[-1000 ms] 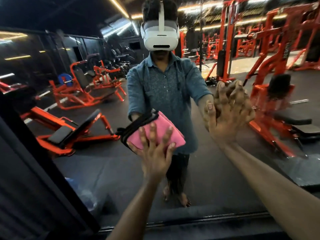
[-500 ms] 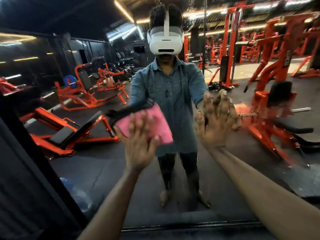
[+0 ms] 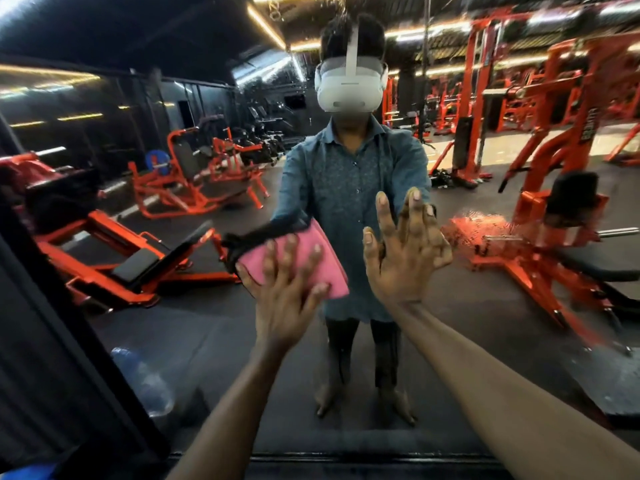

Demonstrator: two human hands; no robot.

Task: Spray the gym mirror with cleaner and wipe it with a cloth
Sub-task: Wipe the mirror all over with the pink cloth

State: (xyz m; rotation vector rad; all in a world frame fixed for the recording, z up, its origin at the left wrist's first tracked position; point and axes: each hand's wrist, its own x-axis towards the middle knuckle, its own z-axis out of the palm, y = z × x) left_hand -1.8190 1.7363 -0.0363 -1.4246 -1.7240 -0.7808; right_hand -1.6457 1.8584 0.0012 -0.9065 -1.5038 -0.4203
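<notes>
My left hand [image 3: 284,299] pressed the pink cloth [image 3: 311,261] flat on the mirror [image 3: 485,323] with straight fingers. My right hand [image 3: 405,251], released, lay flat on the glass just right of it.

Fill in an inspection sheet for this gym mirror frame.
Surface: mirror, wet droplet patch right of the hands.
Job's things: pink cloth flat against the glass; no spray bottle seen.
Clutter: blurred pale blue object at lower left, kind unclear.
Hands: left hand presses the cloth with spread fingers; right hand flat on the glass, empty.
Cables: nothing seen.
Surroundings: orange gym machines reflected, dark floor, ceiling light strips.
</notes>
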